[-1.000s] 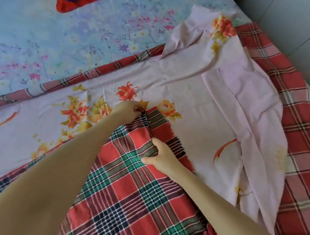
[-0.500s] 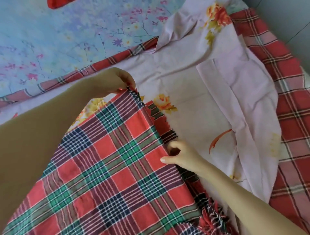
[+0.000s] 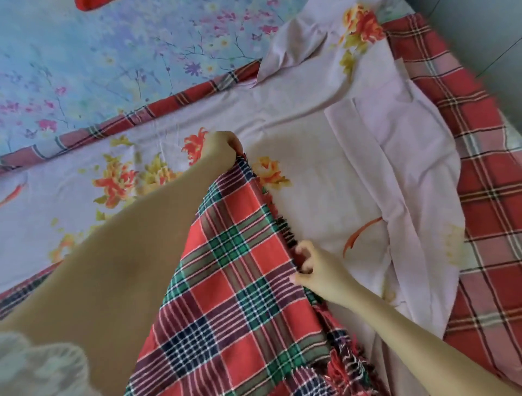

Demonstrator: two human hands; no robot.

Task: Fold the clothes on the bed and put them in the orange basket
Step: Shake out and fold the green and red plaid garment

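Observation:
A red, green and navy plaid cloth (image 3: pixel 231 282) with a fringed edge lies in front of me, over a pale lilac sheet with orange flowers (image 3: pixel 324 175). My left hand (image 3: pixel 221 147) pinches the plaid cloth's far corner and holds it raised above the sheet. My right hand (image 3: pixel 313 271) grips the fringed right edge lower down, fingers curled around the fabric. The cloth's lower part bunches up near the bottom of the view. No orange basket is in view.
A second red plaid blanket (image 3: pixel 485 198) lies under the lilac sheet, showing along the right side and as a strip at the back. Beyond it is a blue floral bedsheet (image 3: pixel 113 56). A red item (image 3: pixel 90 3) peeks in at the top. Grey floor (image 3: pixel 480 34) lies at top right.
My left hand lifted the plaid corner up and away, then shifted it right and lower. My right hand moved from the cloth's surface to gripping its fringed edge.

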